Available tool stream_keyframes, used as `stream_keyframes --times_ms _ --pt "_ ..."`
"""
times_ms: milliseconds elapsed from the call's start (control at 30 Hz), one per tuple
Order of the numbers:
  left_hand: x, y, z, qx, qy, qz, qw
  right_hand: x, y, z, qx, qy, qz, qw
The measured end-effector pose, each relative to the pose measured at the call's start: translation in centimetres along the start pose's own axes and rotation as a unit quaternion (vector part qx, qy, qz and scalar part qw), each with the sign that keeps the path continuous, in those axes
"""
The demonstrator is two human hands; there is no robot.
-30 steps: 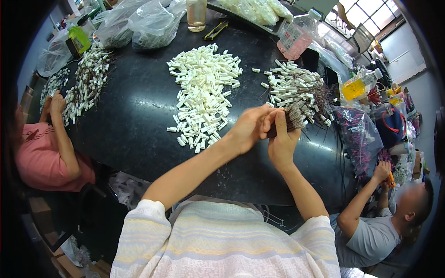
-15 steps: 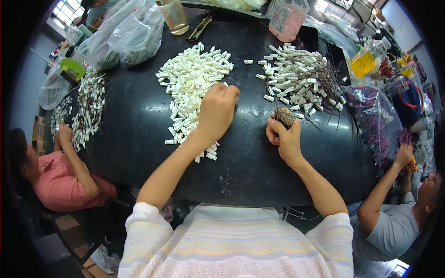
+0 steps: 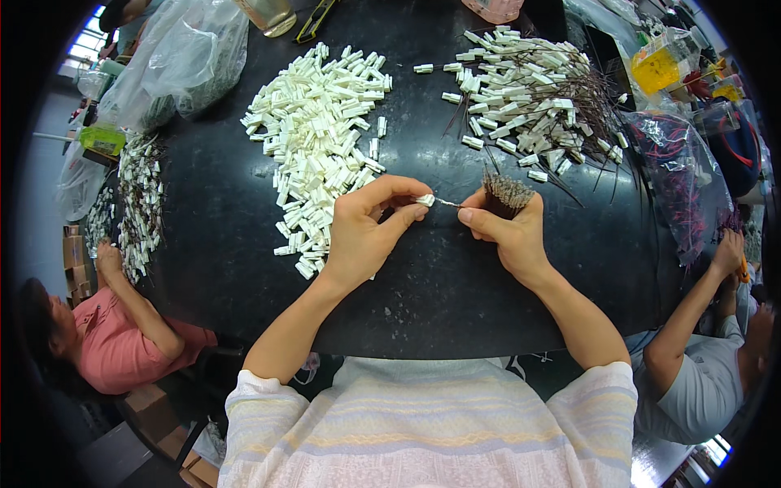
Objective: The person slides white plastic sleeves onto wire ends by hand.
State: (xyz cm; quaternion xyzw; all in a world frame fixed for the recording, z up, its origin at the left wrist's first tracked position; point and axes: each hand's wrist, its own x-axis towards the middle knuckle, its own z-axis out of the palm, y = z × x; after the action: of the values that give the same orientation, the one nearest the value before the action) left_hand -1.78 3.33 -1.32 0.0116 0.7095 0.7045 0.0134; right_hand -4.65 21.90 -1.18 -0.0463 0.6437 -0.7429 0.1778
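Observation:
Between thumb and forefinger my left hand (image 3: 370,228) pinches a small white connector housing (image 3: 425,200). My right hand (image 3: 514,236) grips a bundle of dark brown wires with pale metal ends (image 3: 508,195). From its thumb and fingertip a single wire (image 3: 447,202) reaches left to the housing; whether its tip sits inside I cannot tell. Beyond my left hand spreads a heap of loose white housings (image 3: 313,122). Past my right hand lies a pile of white housings with brown wires attached (image 3: 529,98).
A yellow-black utility knife (image 3: 316,20) and a cup (image 3: 270,15) stand at the far edge. Plastic bags (image 3: 199,61) lie far left. On the right are a bottle of yellow liquid (image 3: 657,69) and a bag of pink-red wires (image 3: 679,191). Co-workers sit at left (image 3: 122,333) and right (image 3: 700,374).
My left hand has left the loose heap and come right with a white housing. My right hand now extends one wire from its bundle toward it. The view has shifted slightly.

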Motion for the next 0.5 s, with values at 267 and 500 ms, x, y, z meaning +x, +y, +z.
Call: stream_keyframes --times_ms 267,500 --pt "-0.25 -0.44 0.16 0.032 0.013 0.037 0.999 0.02 0.08 -0.02 -0.055 -0.012 -0.003 0.998" --pt "-0.26 -0.43 0.47 0.152 0.01 0.099 0.983 0.12 -0.11 -0.11 -0.017 -0.02 0.012 1.0"
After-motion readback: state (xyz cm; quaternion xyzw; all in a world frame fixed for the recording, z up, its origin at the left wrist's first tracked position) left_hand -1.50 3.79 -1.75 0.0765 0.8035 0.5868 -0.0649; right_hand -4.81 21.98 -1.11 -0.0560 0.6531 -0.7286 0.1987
